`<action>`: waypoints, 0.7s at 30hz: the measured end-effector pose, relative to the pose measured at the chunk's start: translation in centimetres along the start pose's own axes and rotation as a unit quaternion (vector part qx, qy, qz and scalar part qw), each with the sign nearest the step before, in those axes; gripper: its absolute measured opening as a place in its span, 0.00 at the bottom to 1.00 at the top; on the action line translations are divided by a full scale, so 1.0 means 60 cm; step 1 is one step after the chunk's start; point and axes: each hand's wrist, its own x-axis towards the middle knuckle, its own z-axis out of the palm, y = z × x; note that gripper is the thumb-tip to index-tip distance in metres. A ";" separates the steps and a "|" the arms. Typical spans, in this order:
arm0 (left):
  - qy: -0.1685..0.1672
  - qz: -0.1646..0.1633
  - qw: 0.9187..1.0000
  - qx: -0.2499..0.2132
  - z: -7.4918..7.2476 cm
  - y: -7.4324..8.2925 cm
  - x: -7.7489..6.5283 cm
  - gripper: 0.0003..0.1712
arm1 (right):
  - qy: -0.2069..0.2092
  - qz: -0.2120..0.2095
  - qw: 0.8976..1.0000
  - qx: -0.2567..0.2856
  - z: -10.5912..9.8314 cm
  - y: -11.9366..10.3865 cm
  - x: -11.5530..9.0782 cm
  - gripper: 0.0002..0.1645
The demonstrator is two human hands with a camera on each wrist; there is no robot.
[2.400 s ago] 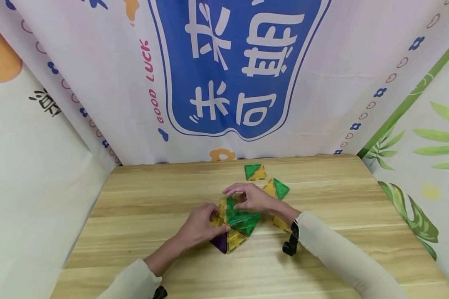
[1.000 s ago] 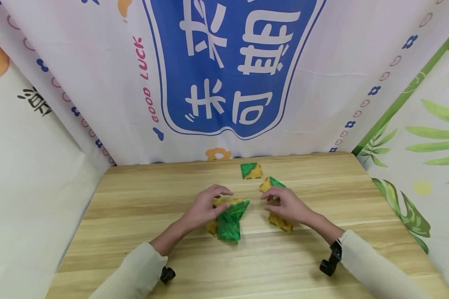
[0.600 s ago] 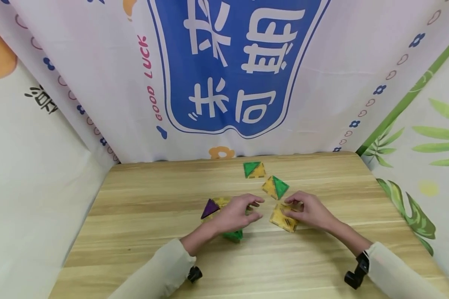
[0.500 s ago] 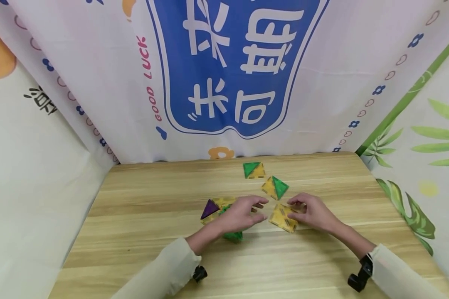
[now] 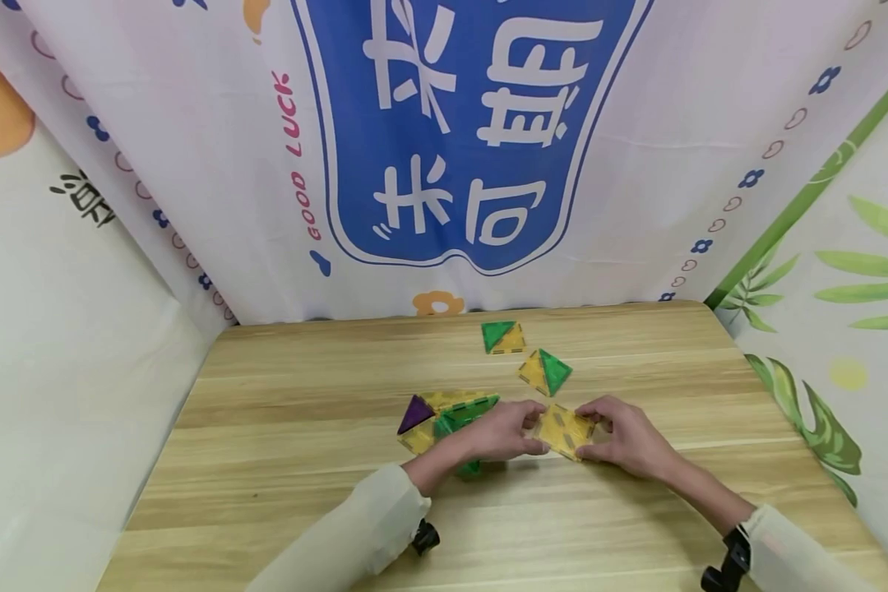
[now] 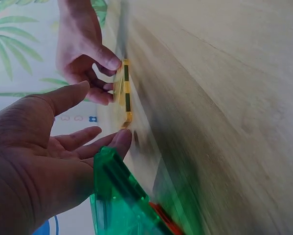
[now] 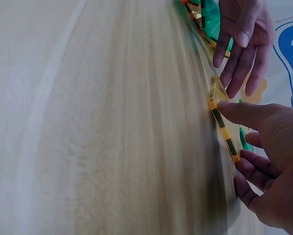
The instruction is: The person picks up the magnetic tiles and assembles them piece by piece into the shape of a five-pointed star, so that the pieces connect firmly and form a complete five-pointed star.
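Yellow magnetic tiles [image 5: 561, 431] form a flat square on the right side of the wooden table. My right hand [image 5: 627, 439] pinches this square between thumb and fingertips at its right side, also seen in the right wrist view. From the left, my left hand [image 5: 505, 432] reaches to the square. In the left wrist view a fingertip of it touches or nearly touches the near corner, while its thumb stands apart. Beneath and behind my left forearm lies a built cluster of magnetic tiles: a green part [image 5: 468, 411], a purple triangle [image 5: 416, 413] and yellow pieces [image 5: 418, 437], partly hidden.
Farther back lie a green-and-yellow square of two triangles [image 5: 503, 337] and a second green-and-yellow pair [image 5: 545, 372], turned at an angle. The wooden table [image 5: 289, 460] ends at a printed cloth [image 5: 252, 247] behind and at the sides.
My left hand has left the tile cluster, which has been turned and set down, and moved right to the yellow square. My right hand has moved right and down, taking hold of the square.
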 end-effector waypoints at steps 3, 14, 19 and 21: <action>-0.007 -0.006 1.000 0.003 0.003 0.001 0.004 0.37 | 0.004 -0.001 1.000 -0.003 0.005 -0.001 -0.002 0.34; -0.005 -0.016 0.999 -0.042 0.004 -0.001 0.004 0.33 | 0.018 -0.005 1.000 0.015 0.017 -0.002 -0.009 0.33; 0.013 -0.016 0.998 -0.065 0.004 -0.001 0.006 0.31 | 0.029 -0.020 0.999 0.014 0.019 -0.003 -0.008 0.31; 0.021 -0.021 0.995 -0.090 0.005 -0.002 0.008 0.29 | 0.037 -0.031 0.999 0.015 0.021 -0.003 -0.007 0.31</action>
